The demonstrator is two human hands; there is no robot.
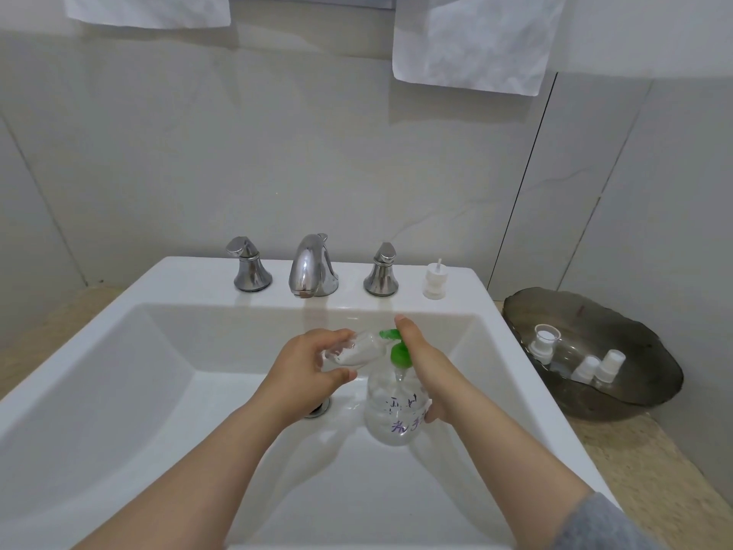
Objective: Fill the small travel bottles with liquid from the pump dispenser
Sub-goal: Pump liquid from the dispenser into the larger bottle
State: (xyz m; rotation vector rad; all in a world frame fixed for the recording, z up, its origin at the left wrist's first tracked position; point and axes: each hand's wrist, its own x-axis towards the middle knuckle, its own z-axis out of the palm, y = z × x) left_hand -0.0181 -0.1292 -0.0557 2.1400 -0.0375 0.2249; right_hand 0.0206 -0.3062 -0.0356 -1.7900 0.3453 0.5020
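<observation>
Over the sink [178, 279] basin, toward its back right, the left hand [313, 367] has its fingers grasping a small clear travel bottle [359, 351], tilted with its mouth at the green nozzle. The right hand [426, 367] wraps its fingers around the clear pump dispenser [392, 410], one digit resting on the pump head. A white cap [434, 281] stands at the sink's back right corner. On the worktop [634, 450] beside it, a dark bowl [642, 335] holds three more small bottles [587, 369].
</observation>
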